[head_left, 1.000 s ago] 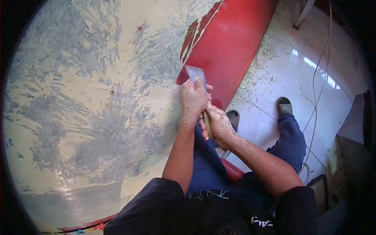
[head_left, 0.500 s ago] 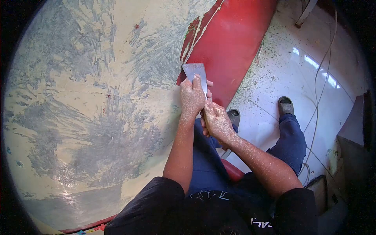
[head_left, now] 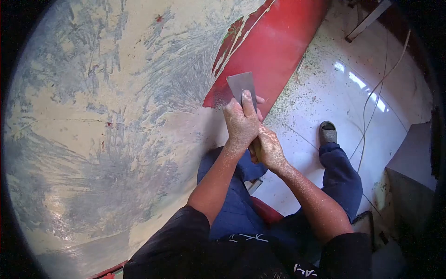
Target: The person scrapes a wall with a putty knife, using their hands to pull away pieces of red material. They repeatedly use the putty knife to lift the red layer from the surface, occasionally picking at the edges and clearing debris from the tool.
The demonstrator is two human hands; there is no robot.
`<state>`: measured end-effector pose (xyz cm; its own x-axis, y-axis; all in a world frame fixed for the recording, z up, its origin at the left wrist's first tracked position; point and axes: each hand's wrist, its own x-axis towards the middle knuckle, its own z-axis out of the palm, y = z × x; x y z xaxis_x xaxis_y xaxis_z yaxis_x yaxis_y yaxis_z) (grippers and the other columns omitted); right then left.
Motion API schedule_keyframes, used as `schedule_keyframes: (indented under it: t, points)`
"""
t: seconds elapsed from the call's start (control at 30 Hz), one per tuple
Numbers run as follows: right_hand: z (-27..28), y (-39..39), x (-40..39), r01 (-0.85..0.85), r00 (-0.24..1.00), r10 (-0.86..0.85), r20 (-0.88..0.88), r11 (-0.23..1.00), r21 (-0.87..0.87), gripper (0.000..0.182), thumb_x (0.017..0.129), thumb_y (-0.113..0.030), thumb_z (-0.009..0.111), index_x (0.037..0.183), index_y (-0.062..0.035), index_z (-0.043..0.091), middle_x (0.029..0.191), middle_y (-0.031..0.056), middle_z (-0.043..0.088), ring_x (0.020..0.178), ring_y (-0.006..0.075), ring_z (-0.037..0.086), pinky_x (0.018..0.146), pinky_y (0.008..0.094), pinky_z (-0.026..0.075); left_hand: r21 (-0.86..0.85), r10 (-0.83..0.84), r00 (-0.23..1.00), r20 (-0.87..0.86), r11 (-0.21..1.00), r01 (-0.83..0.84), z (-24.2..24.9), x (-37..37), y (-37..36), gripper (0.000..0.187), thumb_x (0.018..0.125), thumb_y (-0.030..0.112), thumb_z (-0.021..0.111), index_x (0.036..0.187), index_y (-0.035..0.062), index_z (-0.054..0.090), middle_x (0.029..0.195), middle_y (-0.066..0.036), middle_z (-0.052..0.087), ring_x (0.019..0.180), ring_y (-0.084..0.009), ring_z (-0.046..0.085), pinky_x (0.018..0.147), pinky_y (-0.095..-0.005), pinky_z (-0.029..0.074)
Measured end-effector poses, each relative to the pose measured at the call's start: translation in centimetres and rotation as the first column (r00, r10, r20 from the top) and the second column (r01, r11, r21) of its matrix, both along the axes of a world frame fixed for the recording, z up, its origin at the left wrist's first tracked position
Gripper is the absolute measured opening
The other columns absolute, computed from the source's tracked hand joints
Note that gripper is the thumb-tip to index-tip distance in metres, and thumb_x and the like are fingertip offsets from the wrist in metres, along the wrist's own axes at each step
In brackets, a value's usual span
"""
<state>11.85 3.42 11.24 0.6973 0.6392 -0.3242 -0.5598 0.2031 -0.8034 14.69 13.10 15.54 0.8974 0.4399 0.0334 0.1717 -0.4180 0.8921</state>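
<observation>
Both my hands grip a wide-bladed scraper (head_left: 240, 83) over the red part (head_left: 262, 51) of a large surface. My left hand (head_left: 241, 123) is closed around the lower blade and neck, its thumb laid along the metal. Just behind it, my right hand (head_left: 269, 146) wraps the handle, which is mostly hidden. Pale dust and flecks cover both hands and forearms. To the left spreads a patchy cream-and-grey coating (head_left: 139, 93) with scrape marks. Its ragged edge meets the red close to the blade's left side.
Small greenish flakes lie on the white tiled floor (head_left: 306, 111) beside the red edge. A thin cable (head_left: 364, 121) runs across the tiles at right. A leg of a stand (head_left: 367, 21) is at top right, and a grey panel (head_left: 411, 156) at far right.
The scraper and both hands have moved right, and the blade now sits away from the coating's edge. My legs have shifted, and one shoe is now out of sight.
</observation>
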Motion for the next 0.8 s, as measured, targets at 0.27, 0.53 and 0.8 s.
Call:
schedule_keyframes:
  t: [0.27, 0.53, 0.8]
  points:
    - [0.5, 0.0, -0.6, -0.027, 0.999, 0.024, -0.032, 0.995, -0.093, 0.033, 0.101, -0.035, 0.036, 0.100, -0.0060, 0.052, 0.063, 0.0010, 0.047, 0.050, 0.0090, 0.046, 0.043, 0.0258, 0.039, -0.192, 0.018, 1.000, -0.019, 0.981, -0.021, -0.3, -0.5, 1.3, 0.042, 0.100, 0.024, 0.035, 0.079, -0.0001, 0.063, 0.049, -0.004, 0.054, 0.042, -0.0114, 0.053, 0.041, -0.0275, 0.042]
    - [0.5, 0.8, 0.0, -0.019, 1.000, 0.017, -0.016, 0.996, -0.084, 0.035, 0.102, -0.033, 0.033, 0.093, -0.0055, 0.053, 0.060, 0.0012, 0.048, 0.047, 0.0091, 0.045, 0.041, 0.0261, 0.039, -0.178, -0.004, 1.000, 0.002, 0.984, 0.005, -0.6, -0.3, 2.1, 0.046, 0.101, 0.027, 0.032, 0.084, -0.0020, 0.063, 0.053, -0.004, 0.054, 0.043, -0.0110, 0.051, 0.039, -0.0260, 0.042]
    - [1.4, 0.8, 0.5, 0.015, 0.996, -0.001, 0.084, 0.985, -0.170, 0.040, 0.101, -0.036, 0.035, 0.084, -0.0039, 0.051, 0.053, 0.0017, 0.046, 0.041, 0.0106, 0.045, 0.037, 0.0285, 0.038, -0.162, 0.025, 0.999, -0.038, 0.986, -0.030, -0.1, 0.3, 2.1, 0.047, 0.100, 0.027, 0.033, 0.079, -0.0025, 0.063, 0.051, -0.005, 0.053, 0.041, -0.0120, 0.052, 0.038, -0.0266, 0.041]
